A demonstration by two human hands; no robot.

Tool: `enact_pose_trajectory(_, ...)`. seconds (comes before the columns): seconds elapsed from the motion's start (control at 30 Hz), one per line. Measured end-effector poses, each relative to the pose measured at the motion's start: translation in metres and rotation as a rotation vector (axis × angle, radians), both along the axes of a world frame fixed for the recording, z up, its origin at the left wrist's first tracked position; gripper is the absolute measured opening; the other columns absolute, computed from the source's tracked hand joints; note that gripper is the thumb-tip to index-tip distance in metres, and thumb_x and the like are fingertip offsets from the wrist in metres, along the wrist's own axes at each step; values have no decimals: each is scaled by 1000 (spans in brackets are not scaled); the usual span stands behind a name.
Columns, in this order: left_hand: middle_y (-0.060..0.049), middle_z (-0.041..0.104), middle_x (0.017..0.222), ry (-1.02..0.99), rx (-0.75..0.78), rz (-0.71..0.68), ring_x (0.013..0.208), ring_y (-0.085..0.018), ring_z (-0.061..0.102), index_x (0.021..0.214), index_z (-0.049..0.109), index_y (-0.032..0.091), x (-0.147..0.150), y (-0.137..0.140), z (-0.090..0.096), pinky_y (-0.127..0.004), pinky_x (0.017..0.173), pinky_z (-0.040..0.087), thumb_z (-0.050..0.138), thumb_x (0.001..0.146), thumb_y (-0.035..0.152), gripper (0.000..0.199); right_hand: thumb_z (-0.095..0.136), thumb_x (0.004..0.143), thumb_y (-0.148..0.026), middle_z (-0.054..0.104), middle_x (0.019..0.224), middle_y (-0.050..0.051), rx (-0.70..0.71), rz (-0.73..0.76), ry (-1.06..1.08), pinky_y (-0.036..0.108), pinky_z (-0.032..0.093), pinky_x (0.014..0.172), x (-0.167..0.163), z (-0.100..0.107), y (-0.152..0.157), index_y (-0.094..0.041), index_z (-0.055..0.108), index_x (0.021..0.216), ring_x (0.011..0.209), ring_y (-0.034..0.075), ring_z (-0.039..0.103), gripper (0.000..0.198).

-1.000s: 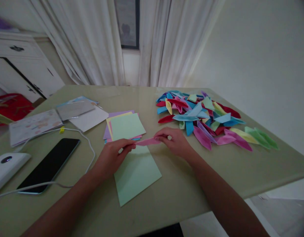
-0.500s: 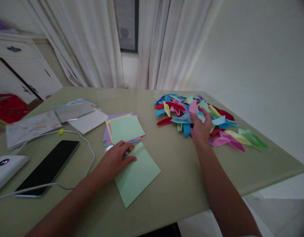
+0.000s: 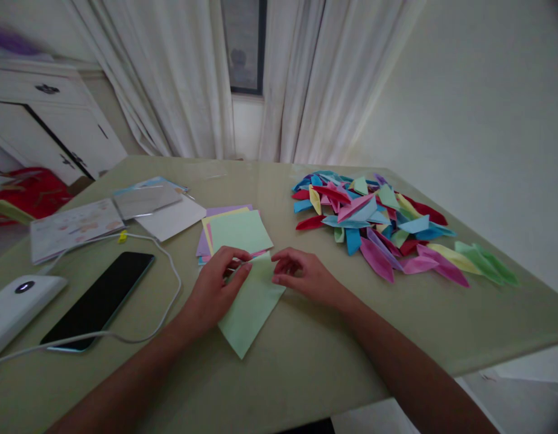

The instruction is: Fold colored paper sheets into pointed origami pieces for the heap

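Note:
A light green square of paper lies turned cornerwise on the table in front of me. My left hand is closed at its upper left edge, thumb on top and fingers curled. At the paper's upper right edge is my right hand, thumb and forefinger parted, with nothing seen in it; whether its fingertips touch the sheet I cannot tell. Just beyond the hands sits a stack of coloured paper, a green sheet uppermost. A heap of folded paper pieces in many colours spreads over the right side.
To the left lie a black phone, a white device and a looping white cable. Behind them are a patterned sheet and clear plastic sleeves. Curtains hang beyond the table.
My right hand has left the folded pieces and come in to the green paper's right side. The left hand stays on the sheet. The view has shifted slightly.

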State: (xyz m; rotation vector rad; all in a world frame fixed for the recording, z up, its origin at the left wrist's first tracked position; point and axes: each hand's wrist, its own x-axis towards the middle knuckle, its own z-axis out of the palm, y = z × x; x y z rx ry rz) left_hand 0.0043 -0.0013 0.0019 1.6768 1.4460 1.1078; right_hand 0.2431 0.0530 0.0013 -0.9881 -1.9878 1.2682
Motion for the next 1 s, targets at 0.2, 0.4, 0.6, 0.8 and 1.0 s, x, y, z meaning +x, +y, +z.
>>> enact_pose_trajectory(0.2,-2,71,109,-540,-179,54,75,-16,67,109,55,26,8,-4,6,-24,57,52,73,92,51,35,86,81,-44,72,109,7,-65,-46,31,30,54,76,5,4,5,-18,76,109,93,20,68,40)
enact_pose_trajectory(0.4,4,71,92,-697,-171,76,76,-14,66,101,56,26,2,2,-3,-21,63,53,86,81,39,38,86,80,-44,77,94,4,-345,-98,298,30,53,74,8,-1,12,-17,77,102,82,19,70,37)
enact_pose_trajectory(0.6,-8,75,120,-346,-15,-16,107,-21,70,120,78,24,-8,8,-4,-31,90,57,70,94,32,28,90,73,-50,76,80,2,-346,-402,487,29,52,63,10,-3,24,-19,70,91,66,17,67,40)
enact_pose_trajectory(0.8,-7,74,114,-279,79,-214,109,-23,70,119,81,29,-8,6,-5,-34,92,59,73,91,26,29,89,76,-42,72,70,-4,-331,-421,499,26,50,52,9,4,18,-30,51,134,56,18,65,70)
enact_pose_trajectory(1.0,-7,74,107,-279,81,17,98,-23,72,109,84,25,-7,5,3,-33,84,60,86,78,31,33,70,87,-29,75,90,0,-289,-276,560,28,55,71,11,3,18,-26,69,109,78,17,69,23)
